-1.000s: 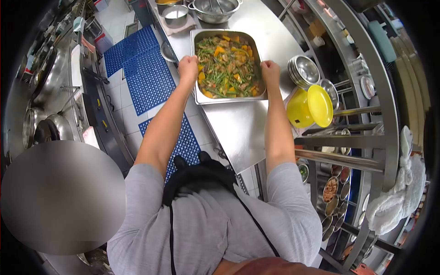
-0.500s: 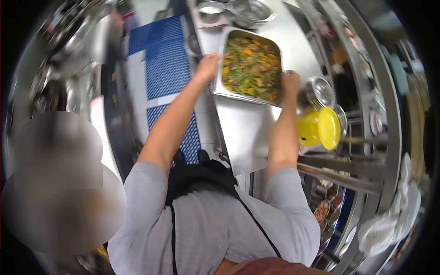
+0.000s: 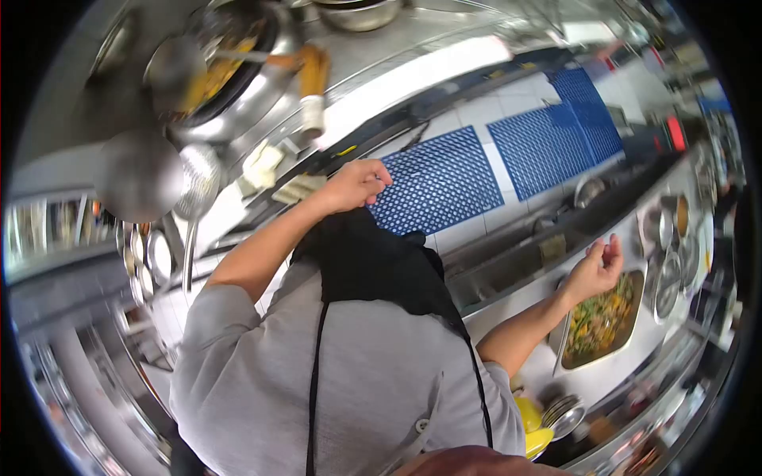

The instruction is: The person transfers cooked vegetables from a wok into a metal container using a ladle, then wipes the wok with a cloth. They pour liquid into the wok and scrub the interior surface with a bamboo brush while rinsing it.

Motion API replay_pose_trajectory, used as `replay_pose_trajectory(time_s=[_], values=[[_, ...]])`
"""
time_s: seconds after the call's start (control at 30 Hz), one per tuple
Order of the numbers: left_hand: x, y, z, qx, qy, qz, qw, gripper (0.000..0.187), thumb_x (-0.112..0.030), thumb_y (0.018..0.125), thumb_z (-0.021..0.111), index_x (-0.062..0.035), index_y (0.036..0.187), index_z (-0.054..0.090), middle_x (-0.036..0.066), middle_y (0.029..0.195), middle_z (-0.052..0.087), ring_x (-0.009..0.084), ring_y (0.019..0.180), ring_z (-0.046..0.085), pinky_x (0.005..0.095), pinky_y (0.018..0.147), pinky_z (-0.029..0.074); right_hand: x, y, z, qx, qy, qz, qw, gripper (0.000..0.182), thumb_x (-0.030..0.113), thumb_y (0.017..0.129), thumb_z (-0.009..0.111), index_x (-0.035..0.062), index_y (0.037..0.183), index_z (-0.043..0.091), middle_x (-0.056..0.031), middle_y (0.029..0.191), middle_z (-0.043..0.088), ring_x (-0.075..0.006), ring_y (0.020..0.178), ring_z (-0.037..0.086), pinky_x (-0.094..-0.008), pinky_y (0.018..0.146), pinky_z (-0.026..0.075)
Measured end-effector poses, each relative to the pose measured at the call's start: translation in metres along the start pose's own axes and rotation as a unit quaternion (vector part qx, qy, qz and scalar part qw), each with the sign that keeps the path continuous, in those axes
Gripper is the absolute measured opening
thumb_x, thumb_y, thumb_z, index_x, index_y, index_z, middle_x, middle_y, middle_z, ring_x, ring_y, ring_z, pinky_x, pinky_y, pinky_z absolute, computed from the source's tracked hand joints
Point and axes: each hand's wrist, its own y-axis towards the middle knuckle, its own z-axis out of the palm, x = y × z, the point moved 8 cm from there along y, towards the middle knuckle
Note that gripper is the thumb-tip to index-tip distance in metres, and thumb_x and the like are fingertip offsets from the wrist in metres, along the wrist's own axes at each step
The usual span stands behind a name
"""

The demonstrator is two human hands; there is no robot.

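My left hand (image 3: 355, 186) hangs in front of my apron, above the floor beside the stove counter. Its fingers are loosely bent and apart, with nothing visible in them. My right hand (image 3: 597, 271) is raised at the near corner of a rectangular steel pan (image 3: 560, 343), fingers half curled and thumb apart, holding nothing that I can see. Chopped green and orange vegetables (image 3: 605, 317) fill the pan, which rests on the steel counter (image 3: 508, 321). Whether my right hand still touches the rim cannot be made out.
On the stove side sits a wok (image 3: 238, 99) with food, beside wooden handles (image 3: 311, 87). A perforated skimmer (image 3: 198, 182) lies closer to me. Blue mats (image 3: 440, 178) cover the floor between counters. Steel bowls (image 3: 671, 230) and a yellow container (image 3: 530, 416) flank the pan.
Both hands were on the pan's sides; now they are off its sides and spread apart. My body and view have turned left toward the stove, so the pan appears at my right.
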Motion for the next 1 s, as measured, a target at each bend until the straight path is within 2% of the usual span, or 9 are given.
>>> replay_pose_trajectory(time_s=[0.23, 0.37, 0.4, 0.5, 0.53, 0.73, 0.87, 0.9, 1.0], values=[[0.047, -0.119, -0.075, -0.189, -0.018, -0.011, 0.982, 0.011, -0.010, 0.091, 0.061, -0.0028, 0.099, 0.064, 0.001, 0.064, 0.057, 0.0075, 0.056, 0.055, 0.0265, 0.051, 0.043, -0.014, -0.122, 0.184, 0.428, 0.059, 0.037, 0.901, 0.009, 0.005, 0.087, 0.067, 0.0004, 0.092, 0.072, 0.0009, 0.074, 0.063, -0.0066, 0.066, 0.051, -0.0231, 0.056, 0.041], [0.052, -0.165, -0.134, -0.374, 0.169, 0.039, 0.911, 0.020, -0.007, 0.083, 0.063, -0.0039, 0.102, 0.064, 0.012, 0.085, 0.065, 0.0245, 0.075, 0.065, 0.0348, 0.067, 0.051, 0.085, -0.251, 0.248, 0.633, 0.081, -0.095, 0.764, 0.012, 0.012, 0.089, 0.068, 0.0009, 0.092, 0.071, -0.0104, 0.074, 0.067, -0.0158, 0.061, 0.058, -0.0299, 0.058, 0.045], [0.061, -0.167, -0.148, -0.402, 0.202, 0.038, 0.893, 0.039, -0.015, 0.079, 0.067, -0.0046, 0.117, 0.062, 0.018, 0.105, 0.065, 0.0339, 0.097, 0.063, 0.0430, 0.083, 0.050, 0.124, -0.271, 0.255, 0.663, 0.064, -0.124, 0.735, 0.016, 0.015, 0.090, 0.067, 0.0005, 0.092, 0.071, -0.0141, 0.077, 0.067, -0.0218, 0.064, 0.061, -0.0322, 0.061, 0.047], [0.048, -0.164, -0.177, -0.473, 0.456, 0.028, 0.753, 0.064, -0.027, 0.079, 0.070, -0.0032, 0.135, 0.051, 0.019, 0.118, 0.062, 0.0363, 0.107, 0.060, 0.0491, 0.095, 0.046, 0.247, -0.306, 0.264, 0.696, 0.085, -0.222, 0.678, 0.024, 0.023, 0.092, 0.064, -0.0004, 0.091, 0.069, -0.0203, 0.083, 0.067, -0.0366, 0.075, 0.066, -0.0399, 0.068, 0.051], [0.057, -0.152, -0.188, -0.442, 0.470, -0.007, 0.763, 0.081, -0.039, 0.076, 0.072, 0.0001, 0.141, 0.043, 0.020, 0.123, 0.061, 0.0401, 0.115, 0.055, 0.0533, 0.103, 0.038, 0.279, -0.313, 0.267, 0.684, 0.120, -0.259, 0.672, 0.024, 0.023, 0.092, 0.064, -0.0005, 0.091, 0.069, -0.0205, 0.084, 0.068, -0.0400, 0.079, 0.066, -0.0431, 0.070, 0.051], [0.102, -0.094, -0.216, -0.318, 0.472, -0.084, 0.818, 0.080, -0.041, 0.074, 0.076, 0.0009, 0.136, 0.048, 0.020, 0.119, 0.064, 0.0407, 0.106, 0.062, 0.0501, 0.087, 0.050, 0.383, -0.340, 0.298, 0.662, 0.099, -0.337, 0.662, 0.021, 0.021, 0.090, 0.065, 0.0008, 0.097, 0.069, -0.0191, 0.085, 0.068, -0.0339, 0.074, 0.067, -0.0412, 0.069, 0.052], [0.076, -0.135, -0.234, -0.320, 0.165, 0.003, 0.933, 0.063, -0.035, 0.080, 0.075, 0.0019, 0.127, 0.055, 0.019, 0.117, 0.066, 0.0333, 0.103, 0.067, 0.0465, 0.087, 0.054, 0.421, -0.336, 0.313, 0.647, 0.060, -0.330, 0.684, 0.022, 0.020, 0.088, 0.067, 0.0019, 0.099, 0.069, -0.0193, 0.081, 0.068, -0.0344, 0.074, 0.067, -0.0416, 0.068, 0.052], [0.087, -0.136, -0.232, -0.290, -0.056, 0.039, 0.955, 0.060, -0.034, 0.083, 0.074, 0.0005, 0.128, 0.056, 0.017, 0.117, 0.066, 0.0324, 0.103, 0.067, 0.0456, 0.087, 0.054, 0.428, -0.333, 0.320, 0.644, 0.052, -0.329, 0.689, 0.022, 0.020, 0.087, 0.068, 0.0020, 0.100, 0.069, -0.0191, 0.079, 0.068, -0.0344, 0.073, 0.067, -0.0413, 0.068, 0.052], [0.100, -0.146, -0.227, -0.174, -0.555, 0.095, 0.808, 0.048, -0.031, 0.092, 0.069, -0.0033, 0.129, 0.056, 0.013, 0.116, 0.066, 0.0294, 0.102, 0.067, 0.0425, 0.089, 0.056, 0.448, -0.322, 0.353, 0.603, 0.041, -0.367, 0.707, 0.024, 0.020, 0.085, 0.070, 0.0022, 0.101, 0.069, -0.0182, 0.079, 0.067, -0.0351, 0.076, 0.067, -0.0430, 0.071, 0.052]])
